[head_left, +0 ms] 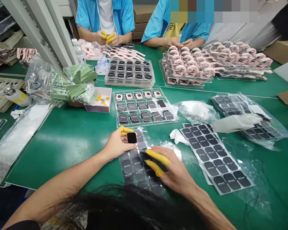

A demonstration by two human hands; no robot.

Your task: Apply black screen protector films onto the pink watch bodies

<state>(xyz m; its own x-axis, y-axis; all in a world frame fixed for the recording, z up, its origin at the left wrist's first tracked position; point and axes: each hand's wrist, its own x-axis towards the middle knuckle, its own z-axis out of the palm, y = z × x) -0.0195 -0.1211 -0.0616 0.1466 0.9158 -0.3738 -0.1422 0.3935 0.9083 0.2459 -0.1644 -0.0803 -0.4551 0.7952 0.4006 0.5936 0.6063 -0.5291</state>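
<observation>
My left hand [119,140], with yellow finger cots, grips a square watch case [132,138] with its black screen facing up. My right hand [169,166], also in yellow finger cots, is blurred and closed around a dark, slim thing I cannot make out. It hovers over a sheet of dark grey square stickers [132,164] on the table, just below the watch case. Beyond my hands lies a clear plastic tray [146,123]. Its back row holds several pink-gold watch cases [138,95]; in the other rows sit pieces covered with dark stickers [146,117].
More sticker sheets [216,159] and a white bottle [237,123] lie to the right. Stacked watch trays [129,73], pink straps in trays [187,64], bagged green straps [79,81] and a small box [98,107] stand around. Two co-workers [105,19] sit opposite.
</observation>
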